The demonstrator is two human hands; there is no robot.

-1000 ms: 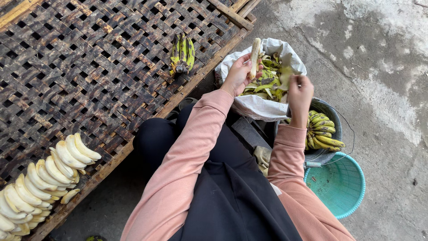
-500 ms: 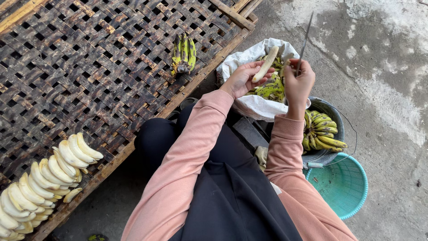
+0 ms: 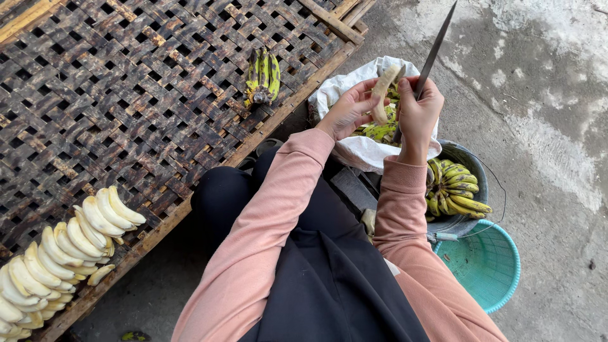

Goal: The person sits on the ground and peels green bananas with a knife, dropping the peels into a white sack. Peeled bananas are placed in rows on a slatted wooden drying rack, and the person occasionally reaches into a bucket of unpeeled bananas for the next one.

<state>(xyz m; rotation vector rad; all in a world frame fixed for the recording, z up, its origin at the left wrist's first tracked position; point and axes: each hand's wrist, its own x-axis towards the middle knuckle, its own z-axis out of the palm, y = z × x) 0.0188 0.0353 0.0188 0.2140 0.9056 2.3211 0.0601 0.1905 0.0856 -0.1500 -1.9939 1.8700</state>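
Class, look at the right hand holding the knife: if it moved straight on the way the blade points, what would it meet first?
Probably nothing: beyond the right hand, the knife points over bare concrete floor, though depth is unclear.

Bare woven rack lies open far left; peeled bananas crowd its near corner, 1 green bunch its right edge.

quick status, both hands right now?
Left hand: closed around a peeled banana, held over the white bag.
Right hand: closed on a knife, blade pointing up and away.
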